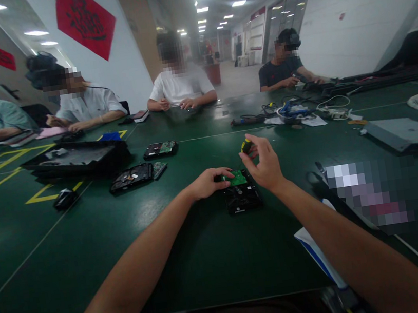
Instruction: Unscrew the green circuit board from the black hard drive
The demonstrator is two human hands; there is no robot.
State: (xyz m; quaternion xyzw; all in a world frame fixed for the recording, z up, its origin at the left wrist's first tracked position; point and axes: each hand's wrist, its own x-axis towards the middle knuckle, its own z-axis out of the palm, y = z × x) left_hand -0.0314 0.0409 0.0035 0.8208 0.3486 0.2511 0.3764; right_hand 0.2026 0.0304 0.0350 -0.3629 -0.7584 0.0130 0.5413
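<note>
A hard drive (243, 198) with a green circuit board (238, 177) at its far end lies on the green table in front of me. My left hand (209, 183) grips the drive from its left side, its fingertips reaching over the edge of the board. Between the thumb and fingers of my right hand (266, 163) is a screwdriver (246, 145) with a yellow and black handle. It is held nearly upright above the board's right part. The screwdriver's thin shaft is hard to see, and whether its tip touches a screw I cannot tell.
Left of the drive lie another hard drive (132, 177), a small circuit board (159, 170), a third drive (160, 149) and a black tray (77, 159). Tangled cables (292, 111) and a grey metal box (410, 132) are to the right. Several people sit across the table.
</note>
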